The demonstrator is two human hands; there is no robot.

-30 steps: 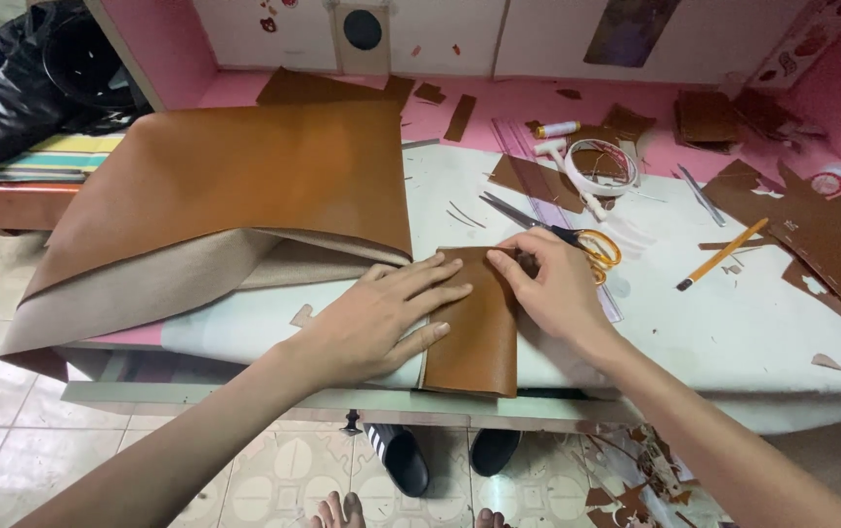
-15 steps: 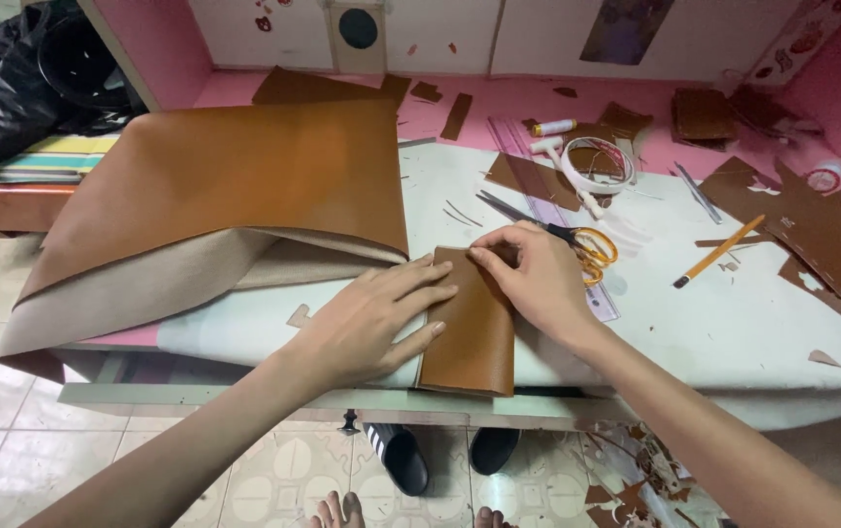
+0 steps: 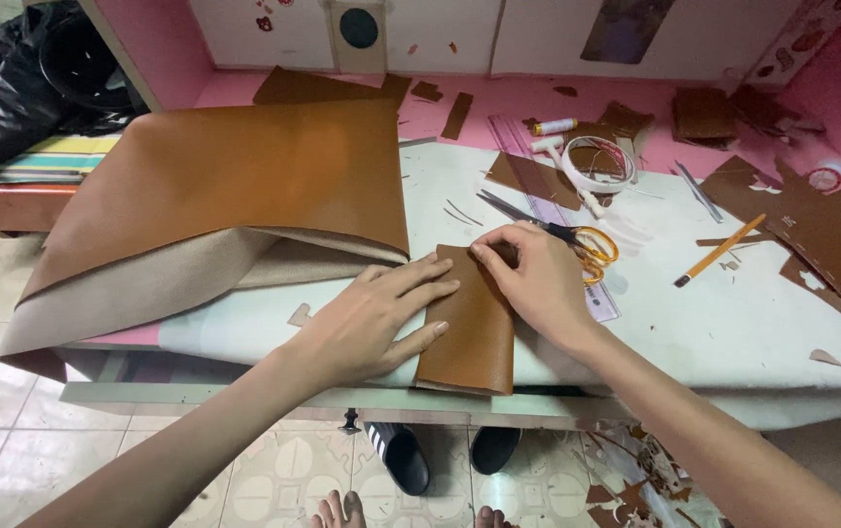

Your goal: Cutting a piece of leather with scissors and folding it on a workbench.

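Your left hand [image 3: 373, 318] lies flat, fingers spread, palm down on the left edge of a small brown leather piece [image 3: 469, 328], grasping nothing. Your right hand [image 3: 538, 279] presses its top edge, fingertips curled onto it, pinning rather than gripping. The piece is a smooth, tan, rectangular strip, folded or doubled, sitting at the front edge of the table [image 3: 733, 342] and slightly overhanging. Just left, a big leather sheet [image 3: 235, 176] is folded over, showing its matte beige suede-like underside. Behind your right hand: scissors [image 3: 557, 230] with orange handles, well right a yellow pencil [image 3: 718, 251], and brown offcuts [image 3: 821, 230]. The tabletop is a white padded cover over pink. Pink walls, glossy tiled floor [image 3: 10, 430].
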